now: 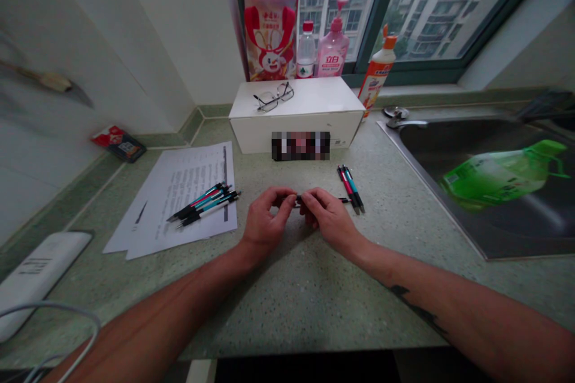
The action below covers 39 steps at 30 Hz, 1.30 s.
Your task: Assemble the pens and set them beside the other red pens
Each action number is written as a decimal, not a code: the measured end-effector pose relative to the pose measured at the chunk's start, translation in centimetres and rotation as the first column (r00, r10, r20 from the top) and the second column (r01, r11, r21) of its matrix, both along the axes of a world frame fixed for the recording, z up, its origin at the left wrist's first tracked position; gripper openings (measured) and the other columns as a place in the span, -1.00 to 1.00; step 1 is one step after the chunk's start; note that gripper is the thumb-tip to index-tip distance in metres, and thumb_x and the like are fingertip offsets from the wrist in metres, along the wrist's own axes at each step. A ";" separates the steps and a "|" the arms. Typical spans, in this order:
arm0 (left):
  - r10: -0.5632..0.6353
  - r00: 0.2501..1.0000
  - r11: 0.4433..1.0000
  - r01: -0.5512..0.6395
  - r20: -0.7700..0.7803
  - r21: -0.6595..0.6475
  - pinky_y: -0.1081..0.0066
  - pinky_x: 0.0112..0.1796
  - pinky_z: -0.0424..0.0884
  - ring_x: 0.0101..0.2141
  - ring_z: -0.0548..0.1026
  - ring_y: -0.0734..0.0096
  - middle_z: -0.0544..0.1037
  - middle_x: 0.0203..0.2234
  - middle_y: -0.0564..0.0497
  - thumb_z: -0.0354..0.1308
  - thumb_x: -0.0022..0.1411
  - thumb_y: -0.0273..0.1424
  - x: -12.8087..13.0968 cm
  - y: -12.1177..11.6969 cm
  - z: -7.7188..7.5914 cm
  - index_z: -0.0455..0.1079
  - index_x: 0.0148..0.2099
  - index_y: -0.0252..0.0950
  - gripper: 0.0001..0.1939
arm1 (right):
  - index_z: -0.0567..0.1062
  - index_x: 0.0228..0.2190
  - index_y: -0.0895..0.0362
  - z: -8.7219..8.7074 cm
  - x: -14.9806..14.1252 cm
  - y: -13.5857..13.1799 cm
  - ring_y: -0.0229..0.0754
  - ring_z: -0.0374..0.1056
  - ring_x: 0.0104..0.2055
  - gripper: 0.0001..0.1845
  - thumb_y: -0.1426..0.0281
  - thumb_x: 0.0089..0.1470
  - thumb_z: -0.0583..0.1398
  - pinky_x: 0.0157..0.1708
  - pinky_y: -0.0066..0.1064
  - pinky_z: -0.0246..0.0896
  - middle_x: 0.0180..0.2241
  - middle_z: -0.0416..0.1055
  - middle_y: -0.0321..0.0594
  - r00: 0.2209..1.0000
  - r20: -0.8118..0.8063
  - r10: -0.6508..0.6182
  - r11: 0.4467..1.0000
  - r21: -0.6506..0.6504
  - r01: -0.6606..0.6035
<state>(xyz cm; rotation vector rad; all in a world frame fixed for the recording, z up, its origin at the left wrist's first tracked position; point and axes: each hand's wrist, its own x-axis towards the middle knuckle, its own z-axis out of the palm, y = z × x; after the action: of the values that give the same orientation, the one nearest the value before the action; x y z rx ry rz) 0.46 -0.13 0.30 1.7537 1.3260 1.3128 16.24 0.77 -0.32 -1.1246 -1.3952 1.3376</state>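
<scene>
My left hand [266, 218] and my right hand [331, 215] meet over the middle of the counter. Both are closed in a pinch around a slim dark pen [299, 198], mostly hidden by the fingers. A thin black end [344, 200] shows past my right hand; whether it belongs to the same pen I cannot tell. Just to the right lie two pens, one red and black [348, 188], the other teal and black [354, 188]. Left of my hands, several pens [204, 203] in teal, red, white and black are heaped on printed sheets [168, 191].
Behind my hands stands a white box [251, 131] with eyeglasses [274, 97] on top. Bottles [332, 51] and a red bag [271, 30] line the window. At right, a sink [431, 191] holds a green jug [503, 175]. A white device [42, 275] with cables lies left.
</scene>
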 end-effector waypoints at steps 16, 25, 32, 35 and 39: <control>-0.003 1.000 1.000 0.003 0.009 -0.016 0.41 -0.35 0.43 -0.42 0.52 0.41 0.59 -0.41 0.01 0.15 0.31 -0.33 0.0 0.0 -0.1 0.47 -0.20 -0.28 -0.87 | 0.45 -0.30 0.10 0.0 -0.1 -0.1 -0.29 0.26 -0.52 -0.64 0.05 0.13 0.19 -0.55 -0.42 0.16 -0.46 0.39 -0.31 0.999 0.021 -0.024 1.000 0.017 0.023; -0.013 1.000 1.000 0.013 0.005 0.002 0.41 -0.35 0.44 -0.43 0.51 0.42 0.59 -0.42 0.02 0.15 0.30 -0.35 0.1 0.0 0.1 0.48 -0.21 -0.27 -0.87 | 0.44 -0.35 0.10 0.1 0.0 -0.1 -0.29 0.27 -0.52 -0.60 0.01 0.15 0.17 -0.56 -0.43 0.17 -0.46 0.40 -0.29 1.000 0.020 -0.004 1.000 0.012 0.003; -0.003 1.000 1.000 0.003 -0.002 -0.005 0.41 -0.33 0.44 -0.42 0.51 0.42 0.58 -0.41 0.02 0.16 0.30 -0.35 0.0 0.0 -0.1 0.48 -0.21 -0.28 -0.88 | 0.45 -0.28 0.10 0.1 0.0 -0.2 -0.28 0.27 -0.52 -0.67 0.08 0.12 0.21 -0.55 -0.42 0.17 -0.44 0.39 -0.30 1.000 0.017 -0.019 1.000 0.017 0.019; -0.005 1.000 1.000 0.005 0.006 -0.015 0.41 -0.34 0.44 -0.42 0.51 0.42 0.58 -0.41 0.02 0.16 0.30 -0.34 0.0 0.0 0.0 0.47 -0.20 -0.29 -0.87 | 0.45 -0.32 0.10 0.1 0.0 -0.1 -0.29 0.26 -0.52 -0.66 0.07 0.14 0.20 -0.54 -0.41 0.16 -0.46 0.39 -0.30 0.999 0.028 -0.017 1.000 0.016 0.016; -0.022 1.000 1.000 0.022 0.008 -0.010 0.41 -0.34 0.45 -0.42 0.52 0.42 0.59 -0.41 0.01 0.15 0.31 -0.35 0.1 -0.1 0.1 0.48 -0.20 -0.28 -0.87 | 0.43 -0.36 0.10 0.0 -0.1 0.0 -0.30 0.25 -0.54 -0.63 0.04 0.16 0.18 -0.54 -0.41 0.16 -0.47 0.38 -0.31 1.000 0.009 -0.004 1.000 0.017 0.004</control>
<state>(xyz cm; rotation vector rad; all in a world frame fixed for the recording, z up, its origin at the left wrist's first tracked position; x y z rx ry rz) 0.52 -0.18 0.42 1.7496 1.3033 1.2983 16.19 0.73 -0.29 -1.1233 -1.4079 1.3174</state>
